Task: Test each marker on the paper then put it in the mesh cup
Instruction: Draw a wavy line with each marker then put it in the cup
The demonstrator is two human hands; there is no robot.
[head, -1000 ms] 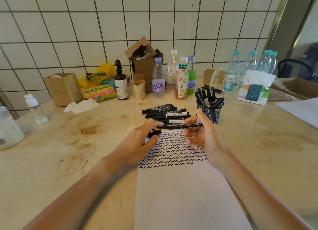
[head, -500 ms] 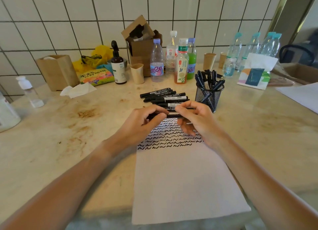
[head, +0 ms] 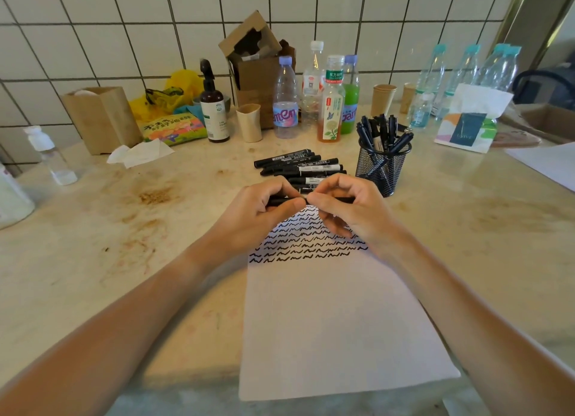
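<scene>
We look down on a pale, stained stone surface (head: pixel 451 228) set against a wall of white square tiles (head: pixel 124 26). Along the wall stand a brown paper bag (head: pixel 102 116), a dark pump bottle (head: pixel 213 104), an open cardboard box (head: pixel 258 73), several drink bottles (head: pixel 331 104), paper cups (head: pixel 249 121) and a cluster of clear water bottles (head: pixel 466 70) to the right.

At the centre, a white sheet of paper (head: pixel 336 322) reaches to the near edge of the surface; its far part is covered in rows of black squiggles, and its near part is blank. Just beyond the paper lies a loose pile of black markers (head: pixel 298 166). Just right of that pile stands a black mesh cup (head: pixel 381 166), upright, with several markers standing in it.

Above the far end of the paper, our two hands meet on one black marker (head: pixel 284 200) held level. The left hand (head: pixel 261 210) curls round its left end; the right hand (head: pixel 348 210) pinches its right part, thumbs nearly touching. Whether the cap is fully seated, we cannot tell.

Bare surface lies to the left of the paper, and more to the right, between the mesh cup and a second white sheet (head: pixel 550 163) at the right edge.
</scene>
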